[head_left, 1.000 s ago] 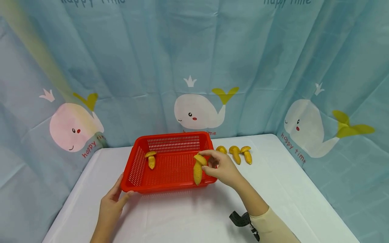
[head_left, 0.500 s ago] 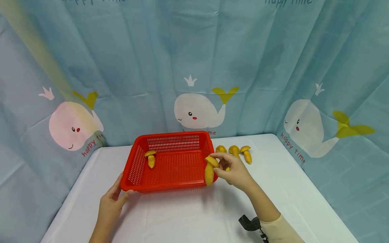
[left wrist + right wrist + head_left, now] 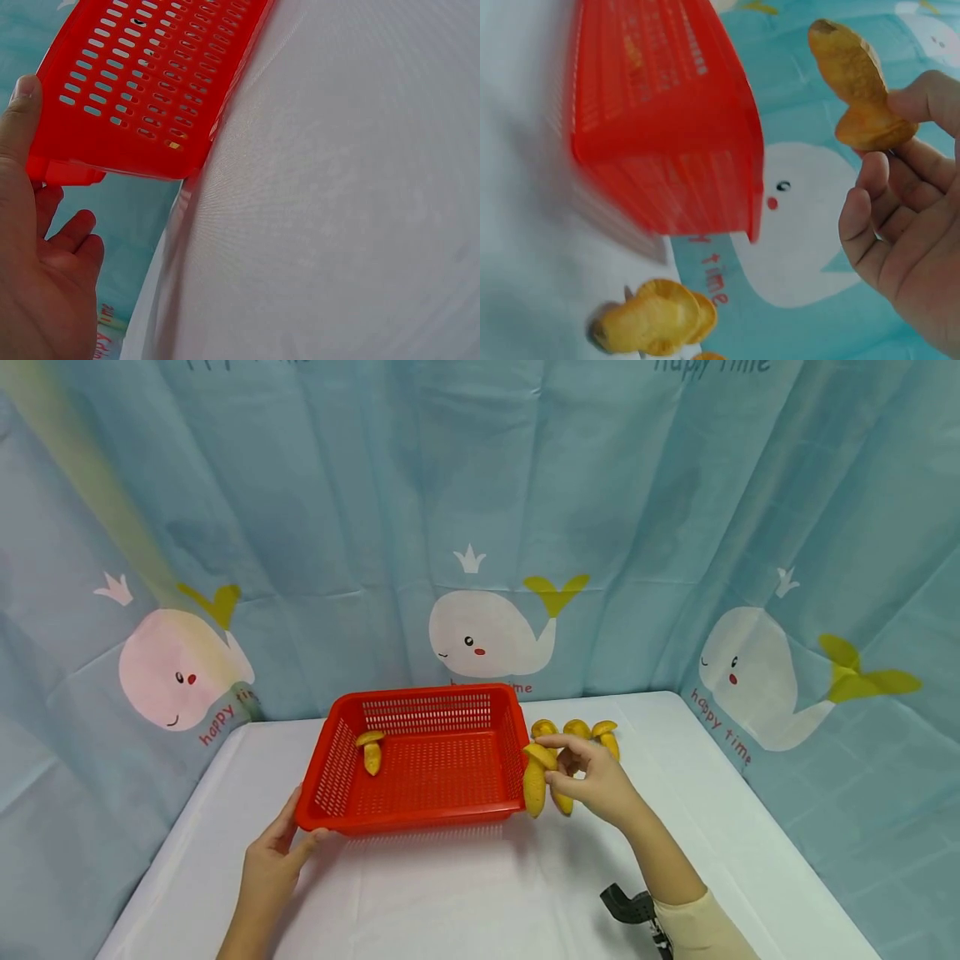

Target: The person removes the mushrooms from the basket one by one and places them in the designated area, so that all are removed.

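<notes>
A white cloth-covered counter [image 3: 465,893] stands against a pale blue fabric backdrop [image 3: 375,510] printed with white cartoon whales with yellow tails; one whale [image 3: 487,631] sits at the centre, another [image 3: 757,672] on the right panel, and a pinkish one [image 3: 176,664] on the left. Three loose yellow toy mushrooms [image 3: 577,731] lie in a row near the counter's far edge.
</notes>
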Action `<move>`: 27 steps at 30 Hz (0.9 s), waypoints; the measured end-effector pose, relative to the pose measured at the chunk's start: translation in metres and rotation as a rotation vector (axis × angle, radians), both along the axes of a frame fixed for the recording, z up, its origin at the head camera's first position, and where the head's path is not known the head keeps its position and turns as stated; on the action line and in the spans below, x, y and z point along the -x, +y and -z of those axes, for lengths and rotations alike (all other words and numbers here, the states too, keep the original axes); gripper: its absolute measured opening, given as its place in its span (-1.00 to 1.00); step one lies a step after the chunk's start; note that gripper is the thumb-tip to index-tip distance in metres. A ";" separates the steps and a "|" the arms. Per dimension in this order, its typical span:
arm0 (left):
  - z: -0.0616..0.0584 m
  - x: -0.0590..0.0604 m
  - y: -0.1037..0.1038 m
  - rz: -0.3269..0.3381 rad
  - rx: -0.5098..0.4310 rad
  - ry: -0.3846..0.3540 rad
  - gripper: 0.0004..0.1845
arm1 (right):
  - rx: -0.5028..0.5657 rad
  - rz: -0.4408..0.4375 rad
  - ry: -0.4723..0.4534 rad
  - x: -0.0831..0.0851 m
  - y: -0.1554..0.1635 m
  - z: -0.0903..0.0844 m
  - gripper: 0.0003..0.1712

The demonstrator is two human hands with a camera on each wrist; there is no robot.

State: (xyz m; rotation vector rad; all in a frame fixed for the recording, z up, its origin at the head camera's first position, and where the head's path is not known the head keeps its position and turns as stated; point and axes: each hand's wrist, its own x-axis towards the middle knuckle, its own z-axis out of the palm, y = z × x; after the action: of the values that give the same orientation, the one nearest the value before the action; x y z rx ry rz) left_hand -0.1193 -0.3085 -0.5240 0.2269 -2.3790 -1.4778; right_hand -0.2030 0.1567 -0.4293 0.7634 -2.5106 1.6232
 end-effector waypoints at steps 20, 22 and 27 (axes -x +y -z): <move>0.002 0.000 0.000 0.034 -0.017 0.051 -0.18 | -0.002 0.062 -0.103 0.025 0.056 0.005 -0.55; 0.003 0.000 0.000 0.031 -0.016 0.046 -0.18 | 0.002 0.056 -0.107 0.028 0.063 0.008 -0.55; 0.003 0.002 -0.001 0.014 0.016 0.024 -0.17 | 0.017 0.047 -0.111 0.036 0.079 0.017 -0.53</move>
State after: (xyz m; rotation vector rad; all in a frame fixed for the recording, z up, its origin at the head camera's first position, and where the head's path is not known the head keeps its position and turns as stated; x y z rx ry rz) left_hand -0.1214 -0.3097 -0.5266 0.1875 -2.3771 -1.4593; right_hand -0.2395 0.2354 -0.4468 0.6241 -2.5647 1.7145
